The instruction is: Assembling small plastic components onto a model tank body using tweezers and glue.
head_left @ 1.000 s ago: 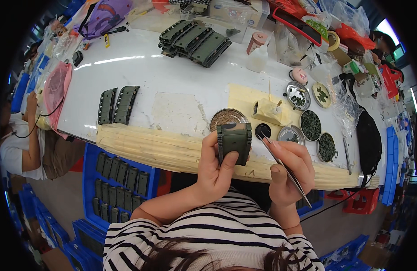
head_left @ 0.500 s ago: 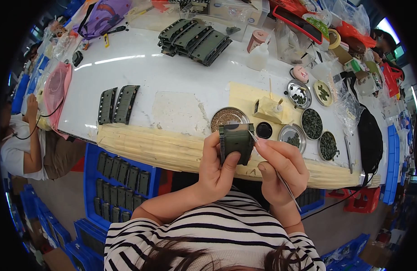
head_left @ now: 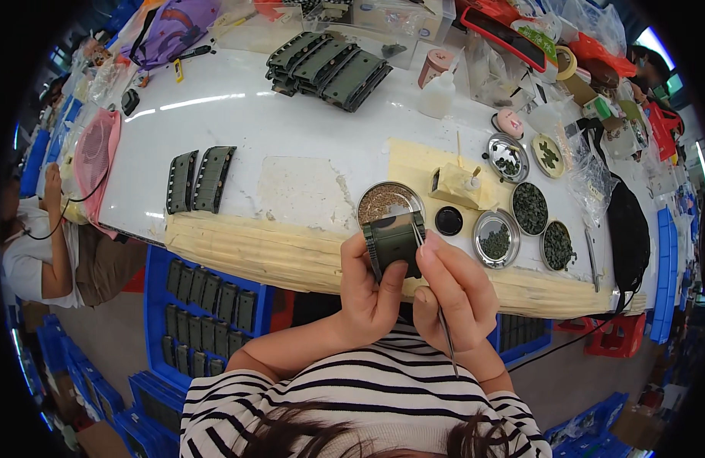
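You're sitting at a long white table point(head_left: 291, 145) with a tan padded strip point(head_left: 268, 252) along the near edge, and the whole far side is piled with bags, boxes and tape rolls. Blue crates point(head_left: 207, 305) full of dark green parts sit on the floor under the table to your left, and another person point(head_left: 39, 244) in a white top is seated off at the left edge.

On the table, going big to small: a stack of green parts point(head_left: 326, 65) at the back, two more green parts point(head_left: 200, 179) lying side by side on the left, then a cluster of round metal dishes point(head_left: 530, 208) with small dark bits to the right, plus one dish point(head_left: 389, 202) of brownish bits right behind your hands. There's a small black cap point(head_left: 449, 220) just beside that one.

Your left hand point(head_left: 368, 294) is raised in front of your chest, fingers wrapped tight around a green part point(head_left: 394, 240), thumb pressed on its front face, holding it upright just over the padded strip. Your right hand point(head_left: 455, 294) is just beside it, fingers pinched together on a thin metal tool point(head_left: 444, 332), held like a pen, with the tool's upper end up against the part's right edge. Both forearms come up from your striped shirt point(head_left: 352, 389).
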Available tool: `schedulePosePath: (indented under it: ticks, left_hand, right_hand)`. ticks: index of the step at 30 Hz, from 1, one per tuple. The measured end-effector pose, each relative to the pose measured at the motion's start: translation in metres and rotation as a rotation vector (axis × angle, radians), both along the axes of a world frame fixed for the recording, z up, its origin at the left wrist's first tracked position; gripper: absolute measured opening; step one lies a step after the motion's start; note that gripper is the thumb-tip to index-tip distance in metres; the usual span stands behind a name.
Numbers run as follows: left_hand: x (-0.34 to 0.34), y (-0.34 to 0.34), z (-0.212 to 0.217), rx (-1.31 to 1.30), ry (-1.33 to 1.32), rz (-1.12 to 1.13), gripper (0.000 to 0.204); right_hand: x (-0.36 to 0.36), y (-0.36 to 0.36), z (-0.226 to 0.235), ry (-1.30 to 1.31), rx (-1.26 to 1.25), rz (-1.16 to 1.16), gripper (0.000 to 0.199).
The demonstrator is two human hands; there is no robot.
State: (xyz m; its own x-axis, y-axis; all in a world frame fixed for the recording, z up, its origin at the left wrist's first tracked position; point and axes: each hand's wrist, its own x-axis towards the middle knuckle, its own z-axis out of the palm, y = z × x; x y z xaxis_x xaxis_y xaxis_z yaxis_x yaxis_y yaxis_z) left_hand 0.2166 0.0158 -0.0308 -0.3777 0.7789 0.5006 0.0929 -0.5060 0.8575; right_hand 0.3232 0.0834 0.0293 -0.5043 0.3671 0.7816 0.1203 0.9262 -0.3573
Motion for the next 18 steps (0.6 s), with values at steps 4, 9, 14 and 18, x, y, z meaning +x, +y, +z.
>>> schedulePosePath:
  ticks: [4,9,14,18]
  left_hand:
    - [0.0013,0.0007,-0.002,0.024,0.04,0.047,0.043]
    - [-0.0011,-0.0013,-0.0029,-0.017,0.183,0.095,0.044]
    - [0.0038,0.0026,-0.0024,0.078,0.034,0.083,0.042]
    - [0.0041,0.0037,-0.0011,0.112,0.076,0.113,0.041]
  right_hand:
    - [-0.0015,-0.0004,0.0013,0.002,0.014,-0.003,0.032]
    - [-0.0019,0.0001,0.0018,0.014,-0.005,0.007,0.03]
    - [-0.0028,-0.0002,0.0019,0.008,0.0,0.001,0.029]
    - [-0.0036,-0.0004,0.0009,0.019,0.004,-0.004,0.028]
